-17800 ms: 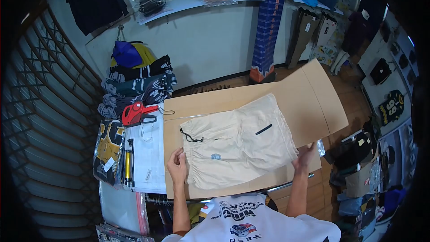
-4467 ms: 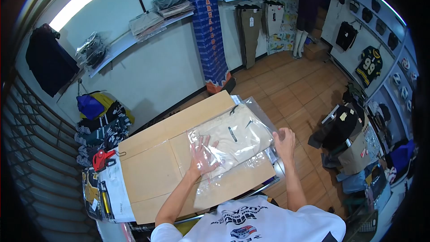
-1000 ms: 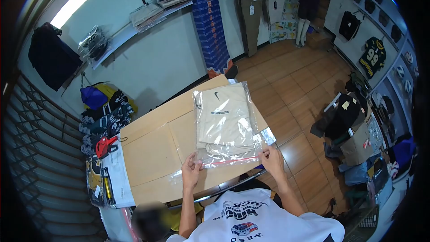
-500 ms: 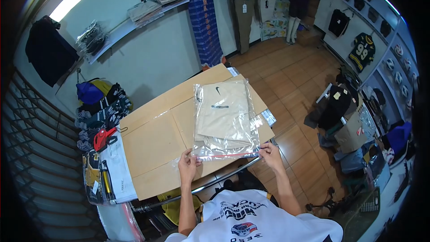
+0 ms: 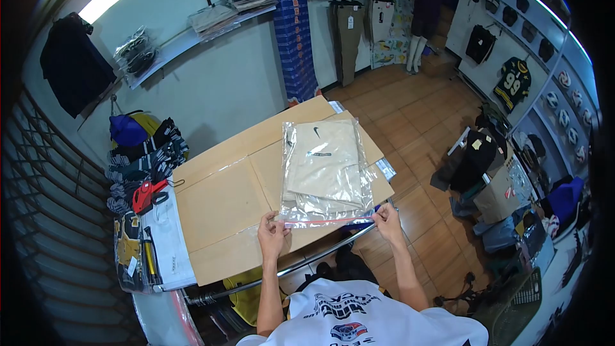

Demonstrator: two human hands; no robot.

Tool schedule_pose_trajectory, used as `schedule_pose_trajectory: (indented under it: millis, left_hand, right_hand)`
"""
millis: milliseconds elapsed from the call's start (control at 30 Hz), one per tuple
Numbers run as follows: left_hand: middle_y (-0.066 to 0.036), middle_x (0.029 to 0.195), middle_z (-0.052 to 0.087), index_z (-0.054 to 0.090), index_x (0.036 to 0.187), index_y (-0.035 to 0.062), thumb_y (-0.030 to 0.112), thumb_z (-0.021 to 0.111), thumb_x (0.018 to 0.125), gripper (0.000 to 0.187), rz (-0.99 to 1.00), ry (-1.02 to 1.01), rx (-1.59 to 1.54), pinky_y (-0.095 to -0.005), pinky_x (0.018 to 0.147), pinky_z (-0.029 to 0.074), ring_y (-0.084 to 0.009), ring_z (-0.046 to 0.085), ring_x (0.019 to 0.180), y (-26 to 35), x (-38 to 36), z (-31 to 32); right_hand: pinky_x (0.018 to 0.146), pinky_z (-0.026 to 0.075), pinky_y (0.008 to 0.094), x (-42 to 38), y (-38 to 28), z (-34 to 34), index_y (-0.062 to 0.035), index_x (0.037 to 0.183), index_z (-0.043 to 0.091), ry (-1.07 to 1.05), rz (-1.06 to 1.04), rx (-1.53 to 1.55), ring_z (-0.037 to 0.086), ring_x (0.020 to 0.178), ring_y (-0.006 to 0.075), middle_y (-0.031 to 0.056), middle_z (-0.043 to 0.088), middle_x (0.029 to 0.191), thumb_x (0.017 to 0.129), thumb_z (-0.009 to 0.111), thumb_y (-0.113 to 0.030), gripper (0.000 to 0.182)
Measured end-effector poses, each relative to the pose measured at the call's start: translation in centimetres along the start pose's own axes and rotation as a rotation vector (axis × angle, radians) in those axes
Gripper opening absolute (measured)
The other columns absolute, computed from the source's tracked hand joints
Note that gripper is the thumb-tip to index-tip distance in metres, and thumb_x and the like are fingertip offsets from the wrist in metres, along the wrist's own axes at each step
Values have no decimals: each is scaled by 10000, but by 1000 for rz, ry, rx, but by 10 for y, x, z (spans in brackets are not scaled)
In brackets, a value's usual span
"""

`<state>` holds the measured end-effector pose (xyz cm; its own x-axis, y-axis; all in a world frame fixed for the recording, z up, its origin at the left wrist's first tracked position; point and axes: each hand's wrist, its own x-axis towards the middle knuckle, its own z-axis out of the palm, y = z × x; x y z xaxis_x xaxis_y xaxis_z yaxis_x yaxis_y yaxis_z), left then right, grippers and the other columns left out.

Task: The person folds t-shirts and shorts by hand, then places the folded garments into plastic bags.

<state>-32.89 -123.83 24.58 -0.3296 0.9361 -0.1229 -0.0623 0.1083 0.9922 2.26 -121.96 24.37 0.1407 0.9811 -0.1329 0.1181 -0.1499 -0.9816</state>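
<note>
Cardboard point(image 5: 218, 195) covers the surface before us, its creases visible to our left of the work. Our left hand point(image 5: 271, 234) has its fingers curled in and nearly closed, pinching the left corner of a clear bag point(image 5: 368, 187). Our right hand point(image 5: 388, 223) is likewise nearly closed, thumb and finger at the opposite corner. Between them runs a red strip point(image 5: 320, 222), roughly straight along the bag's near end.

For sound handling, we judge that both corners want an even, light tension, so the strip lies level without puckering. We would press along it from one end and hold the fabric clear of it; a hard pull on one side could skew the film.

Inside the bag is a beige garment point(image 5: 323, 170), folded, with a small dark swoosh near its far end. It sits towards the right of the cardboard, with clear film between it and the strip.

Further out, we note a packet point(image 5: 128, 247) containing black and yellow cloth, beside a red tool point(image 5: 144, 196). A cardboard box point(image 5: 496, 200) stands off to the right; its contents we cannot tell.
</note>
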Motion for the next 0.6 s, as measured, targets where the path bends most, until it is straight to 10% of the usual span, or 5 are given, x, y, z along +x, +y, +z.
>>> schedule_pose_trajectory:
  millis: [600]
  left_hand:
    - [-112,912,663,484,1278,-44,40,628,968,352,-3,-16,-4,-280,687,621,-154,685,819,6,-4,4]
  right_hand:
    - [547,405,213,-15,2,17,-47,946,468,64,17,100,524,650,47,9,571,753,924,649,26,196]
